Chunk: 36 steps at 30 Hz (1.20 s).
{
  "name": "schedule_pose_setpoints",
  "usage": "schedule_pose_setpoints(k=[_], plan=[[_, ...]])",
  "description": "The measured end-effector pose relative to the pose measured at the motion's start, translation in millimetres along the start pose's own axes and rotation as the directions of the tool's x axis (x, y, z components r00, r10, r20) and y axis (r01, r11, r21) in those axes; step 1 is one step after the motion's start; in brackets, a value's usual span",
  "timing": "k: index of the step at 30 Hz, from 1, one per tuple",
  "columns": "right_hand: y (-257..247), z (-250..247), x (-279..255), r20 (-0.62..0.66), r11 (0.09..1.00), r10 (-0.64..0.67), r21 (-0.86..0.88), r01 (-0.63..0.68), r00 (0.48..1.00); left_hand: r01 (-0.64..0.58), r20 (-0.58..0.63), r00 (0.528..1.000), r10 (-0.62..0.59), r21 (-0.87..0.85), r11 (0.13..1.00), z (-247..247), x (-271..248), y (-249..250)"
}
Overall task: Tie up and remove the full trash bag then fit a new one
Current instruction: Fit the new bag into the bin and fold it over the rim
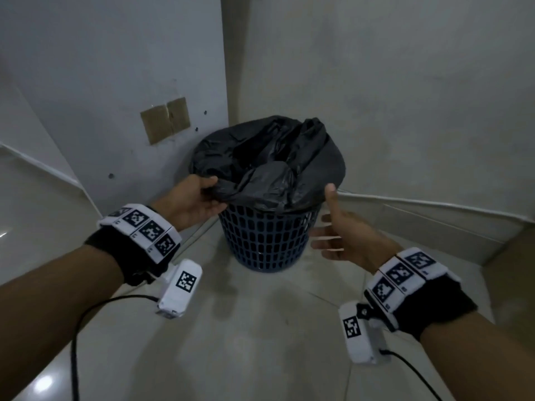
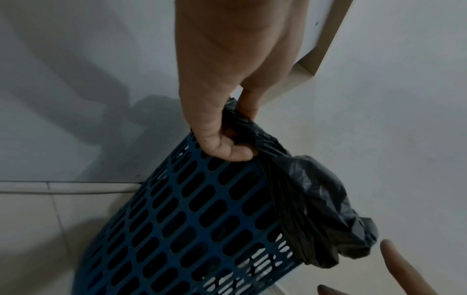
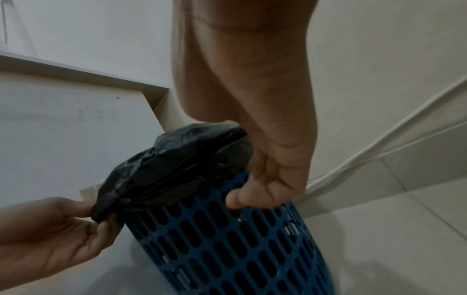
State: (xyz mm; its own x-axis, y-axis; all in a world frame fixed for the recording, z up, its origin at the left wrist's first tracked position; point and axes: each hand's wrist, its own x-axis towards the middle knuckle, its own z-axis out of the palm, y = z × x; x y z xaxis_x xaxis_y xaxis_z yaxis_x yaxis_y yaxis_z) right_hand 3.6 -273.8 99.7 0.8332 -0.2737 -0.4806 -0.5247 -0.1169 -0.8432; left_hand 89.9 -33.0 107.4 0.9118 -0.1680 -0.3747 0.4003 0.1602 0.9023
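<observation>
The blue basket (image 1: 267,241) stands in a wall corner (image 1: 228,82); floor (image 1: 246,328) in front lies open.

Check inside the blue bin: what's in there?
A black trash bag lines the blue bin, its edge folded over the rim and pinched by the left hand. The bag's crumpled folds hide any contents.

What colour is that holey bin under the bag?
The bin is blue, clearest in the right wrist view.

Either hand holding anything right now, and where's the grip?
Left hand pinches the bag at its rim edge, on the bin's near-left side. Right hand holds nothing.
</observation>
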Motion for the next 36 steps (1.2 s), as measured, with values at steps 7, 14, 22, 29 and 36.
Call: schedule_pose_setpoints(k=[7, 14, 22, 29, 36], plan=[[-10, 12, 12, -0.146, 0.927, -0.037, 0.363, 0.088, 0.989, 0.044, 0.058, 0.997, -0.052, 0.128, 0.991, -3, 2, 9], [1, 13, 25, -0.357, 0.863, -0.097, 0.435, 0.257, 0.929, 0.036, 0.031, 0.999, -0.038, 0.083, 0.996, -7, 5, 9], [9, 0, 50, -0.463, 0.887, 0.018, 0.416, 0.199, 0.886, 0.047, 0.051, 0.997, -0.052, 0.095, 0.994, 3, 2, 13], [-11, -3, 41, -0.311, 0.881, -0.026, 0.442, 0.169, 0.950, 0.089, -0.016, 0.996, -0.088, 0.079, 0.993, 3, -15, -3], [-11, 29, 24, -0.296, 0.906, -0.020, 0.399, 0.143, 0.955, 0.160, 0.047, 0.985, -0.165, 0.099, 0.982, 39, -42, -33]])
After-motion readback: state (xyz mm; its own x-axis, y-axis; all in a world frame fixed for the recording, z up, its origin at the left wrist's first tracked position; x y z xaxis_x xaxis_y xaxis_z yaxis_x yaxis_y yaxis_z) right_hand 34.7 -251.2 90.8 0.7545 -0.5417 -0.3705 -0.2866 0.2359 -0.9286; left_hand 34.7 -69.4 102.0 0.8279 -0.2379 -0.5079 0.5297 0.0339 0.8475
